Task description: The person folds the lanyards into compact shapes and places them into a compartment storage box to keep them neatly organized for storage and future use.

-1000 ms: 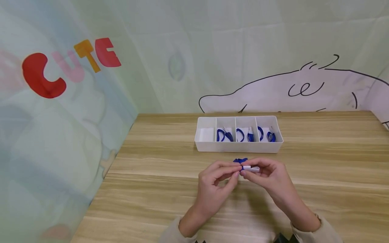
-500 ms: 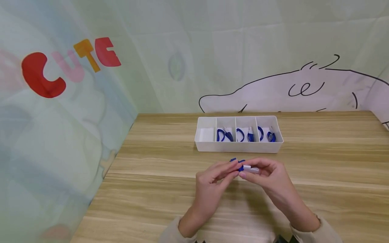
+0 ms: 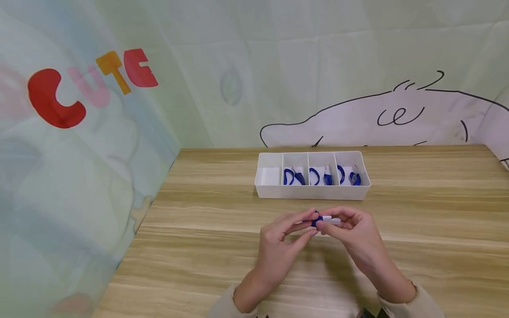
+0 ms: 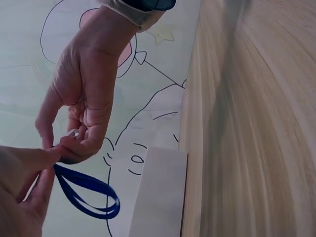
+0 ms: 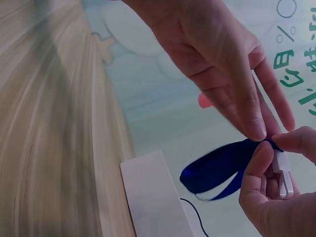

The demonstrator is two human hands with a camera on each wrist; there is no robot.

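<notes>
A blue lanyard with a white plastic clip is held between both hands above the table. My right hand pinches it where the strap meets the clip, and the clip points to the right. Fingertips and thumb of my left hand hold the strap just left of that spot. A folded blue strap loop hangs beyond the hands in the right wrist view. In the left wrist view the strap loop shows too, while the clip is mostly hidden by the fingers.
Behind the hands stands a white divided box on the wooden table. Three of its compartments hold blue lanyards with pale ends; the leftmost one shows only its bare floor. A printed cloth rises at the back and left.
The blue strap that showed beyond the fingertips has come in close against the clip's end, between the fingers. My left hand's fingers have shifted slightly; the right hand keeps its pinch. The box stays put.
</notes>
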